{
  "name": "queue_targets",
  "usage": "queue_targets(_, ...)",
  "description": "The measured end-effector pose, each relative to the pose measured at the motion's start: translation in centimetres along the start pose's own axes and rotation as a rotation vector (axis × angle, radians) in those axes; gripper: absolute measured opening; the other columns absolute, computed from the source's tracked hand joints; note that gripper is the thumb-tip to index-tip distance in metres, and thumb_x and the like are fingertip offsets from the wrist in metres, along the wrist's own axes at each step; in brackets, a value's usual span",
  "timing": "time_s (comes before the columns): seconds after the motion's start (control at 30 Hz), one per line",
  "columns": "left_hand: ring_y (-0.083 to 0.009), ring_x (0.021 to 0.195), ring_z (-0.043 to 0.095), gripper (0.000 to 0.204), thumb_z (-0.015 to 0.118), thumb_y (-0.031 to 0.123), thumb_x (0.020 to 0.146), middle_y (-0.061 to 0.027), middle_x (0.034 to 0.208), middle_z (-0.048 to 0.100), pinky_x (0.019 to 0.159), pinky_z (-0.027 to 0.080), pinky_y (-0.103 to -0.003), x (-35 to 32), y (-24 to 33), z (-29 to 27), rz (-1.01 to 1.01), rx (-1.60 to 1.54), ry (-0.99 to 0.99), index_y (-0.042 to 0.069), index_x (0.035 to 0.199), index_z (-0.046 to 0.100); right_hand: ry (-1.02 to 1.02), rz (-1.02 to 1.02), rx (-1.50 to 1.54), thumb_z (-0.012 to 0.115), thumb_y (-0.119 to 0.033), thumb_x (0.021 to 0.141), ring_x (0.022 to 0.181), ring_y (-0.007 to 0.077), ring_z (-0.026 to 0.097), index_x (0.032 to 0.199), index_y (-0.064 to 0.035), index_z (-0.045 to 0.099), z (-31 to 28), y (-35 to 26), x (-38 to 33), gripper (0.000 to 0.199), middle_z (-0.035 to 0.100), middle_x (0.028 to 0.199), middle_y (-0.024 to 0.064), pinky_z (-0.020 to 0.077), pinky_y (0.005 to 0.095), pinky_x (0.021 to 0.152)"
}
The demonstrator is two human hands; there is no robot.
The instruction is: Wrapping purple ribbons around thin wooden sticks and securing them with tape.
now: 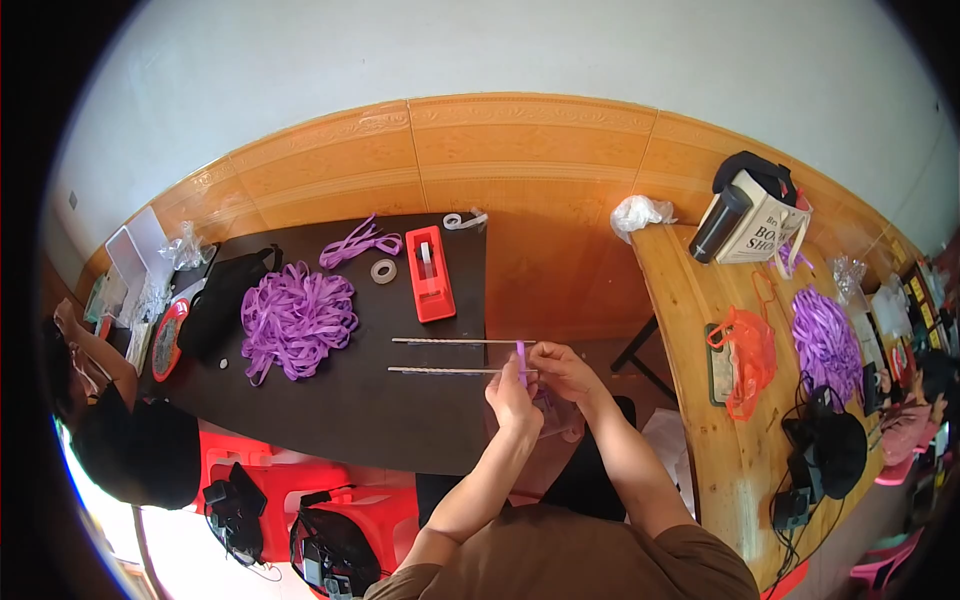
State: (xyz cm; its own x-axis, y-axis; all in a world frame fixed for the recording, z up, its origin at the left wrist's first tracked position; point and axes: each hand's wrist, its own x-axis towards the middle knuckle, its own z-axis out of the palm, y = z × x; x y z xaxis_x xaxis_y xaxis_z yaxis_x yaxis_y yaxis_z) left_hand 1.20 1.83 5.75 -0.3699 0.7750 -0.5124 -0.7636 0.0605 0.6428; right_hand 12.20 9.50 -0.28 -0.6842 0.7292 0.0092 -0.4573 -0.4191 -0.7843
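Two thin pale rods [440, 341] lie side by side over the right edge of the dark table [400, 430], their ends reaching toward my hands. A short purple ribbon [521, 358] stands across the rods near those ends. My left hand [512, 402] pinches the ribbon's lower part beside the nearer rod. Just right of it, my right hand [563, 372] is closed with its fingertips at the ribbon; they partly hide what they grip. A large heap of purple ribbon [298, 318] lies on the dark table to the left.
A red tape dispenser [430, 275], a tape roll [383, 271] and a black bag [225, 305] are on the dark table. The wooden table [665, 290] at right bears a red plastic bag [748, 362], purple ribbon [826, 345] and a black cap [835, 450]. Another person [135, 450] sits at far left.
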Motion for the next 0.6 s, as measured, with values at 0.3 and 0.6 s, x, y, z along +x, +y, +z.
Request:
queue_targets(0.3, -0.0128, 0.066, 0.058, 0.014, 0.067, 0.022, 0.087, 0.0001, 0.075, 0.06, 0.062, 0.042, -0.027, -0.4, 0.1, -0.3, 0.003, -0.028, 0.03, 0.011, 0.087, 0.059, -0.137, 0.159, -0.123, 0.064, -0.011, 0.088, 0.097, 0.0173, 0.061, 0.086, -0.0031, 0.06, 2.6, -1.5, 3.2, 0.01, 0.062, 0.114, 0.0153, 0.05, 0.0287, 0.083)
queue_targets(0.6, -0.0124, 0.076, 0.059, 0.01, 0.065, 0.0, 0.084, -0.0024, 0.08, 0.064, 0.074, 0.043, -0.025, -0.2, -1.4, -0.4, 0.145, -0.271, -0.141, 0.007, 0.078, 0.061, -0.269, 0.092, 0.093, 0.066, -0.006, 0.082, 0.07, 0.0085, 0.055, 0.087, -0.0012, 0.062, -1.6, 1.4, 5.8, 0.008, 0.063, 0.114, 0.0173, 0.0418, 0.0185, 0.059)
